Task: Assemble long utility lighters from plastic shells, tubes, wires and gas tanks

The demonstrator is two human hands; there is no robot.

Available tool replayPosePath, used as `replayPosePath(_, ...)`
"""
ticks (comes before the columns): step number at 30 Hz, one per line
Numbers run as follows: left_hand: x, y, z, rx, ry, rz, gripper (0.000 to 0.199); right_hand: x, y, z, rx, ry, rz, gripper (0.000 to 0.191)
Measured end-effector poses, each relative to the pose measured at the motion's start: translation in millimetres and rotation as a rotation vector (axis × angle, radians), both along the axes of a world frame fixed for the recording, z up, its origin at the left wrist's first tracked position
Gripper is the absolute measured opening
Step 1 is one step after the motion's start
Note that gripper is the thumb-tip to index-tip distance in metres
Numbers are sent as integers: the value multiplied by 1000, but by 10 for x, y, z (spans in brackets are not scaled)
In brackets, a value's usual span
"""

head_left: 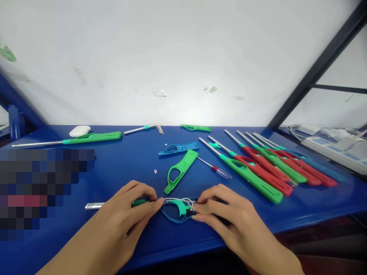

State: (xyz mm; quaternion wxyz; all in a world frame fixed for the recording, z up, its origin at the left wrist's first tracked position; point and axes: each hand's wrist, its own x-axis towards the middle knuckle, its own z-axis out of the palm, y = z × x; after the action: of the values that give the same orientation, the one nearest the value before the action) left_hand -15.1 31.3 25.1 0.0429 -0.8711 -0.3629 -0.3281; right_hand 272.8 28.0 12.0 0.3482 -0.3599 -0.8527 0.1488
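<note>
Near the bottom centre of the frame, an opened blue lighter casing (175,220) lies between your hands, with a teal trigger (181,208) and white wires (192,207) in it. Your left hand (123,214) pinches its neck end, thumb and finger together; your right hand (235,214) closes on the handle end, fingertips at the wires. Above them on the worktop (114,168), a green casing half (183,167) lies beside a screwdriver (215,169).

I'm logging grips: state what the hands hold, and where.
An opened blue lighter: left hand between metal tube and trigger, right hand just behind the trigger. Exact contact points are partly hidden.
</note>
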Motion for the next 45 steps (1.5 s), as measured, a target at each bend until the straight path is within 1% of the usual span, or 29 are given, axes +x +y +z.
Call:
replayPosePath(2, -32, -16, -28, 11, 45, -13, 35, 9, -8, -2, 34, -33, -6, 20)
replayPosePath(4, -71, -31, -52, 8, 92, -21, 36, 28, -14, -1, 110, -97, -11, 18)
replayPosePath(7, -115, -39, -63, 8, 163, -33, 45, 59, -15, 5, 227, -183, -11, 20)
replayPosePath(10, -134, -27, -50, 28, 204, -59, 50, 70, -8, 18, 266, -206, -11, 21)
replayPosePath(15, -143, 0, -43, 86, 220, -59, 54, 64, 7, 3, 234, -153, -5, 22)
replayPosePath(19, -128, -12, -27, 63, 174, -68, 52, 87, 24, -47, 236, -102, 0, 18)
replayPosePath(21, -119, -17, -11, 52, 147, -73, 48, 101, 27, -54, 231, -97, 4, 21)
replayPosePath(28, -123, -4, -14, 54, 169, -85, 47, 118, 20, 47, 230, -225, 27, 33)
replayPosePath(32, -98, -11, -28, 35, 181, -57, 47, 111, 18, 32, 185, -210, 22, 24)
replayPosePath(34, -84, -20, -29, 27, 177, -40, 45, 128, 28, 38, 169, -183, -2, 22)
replayPosePath(36, -81, -34, -33, 27, 174, -45, 44, 167, 69, 100, 198, -175, -45, 21)
replayPosePath(39, -83, -61, -58, 37, 182, -46, 46, 225, 228, 320, 286, -264, -72, 17)
replayPosePath(42, -61, -84, -75, 35, 170, 14, 40, 198, 532, 624, 324, -523, -26, 23)
replayPosePath(44, -28, -89, -63, 35, 133, 29, 35, 114, 806, 810, 294, -767, -49, 25)
replayPosePath(45, -12, -88, -51, 42, 106, 24, 33, 60, 957, 888, 277, -817, -54, 25)
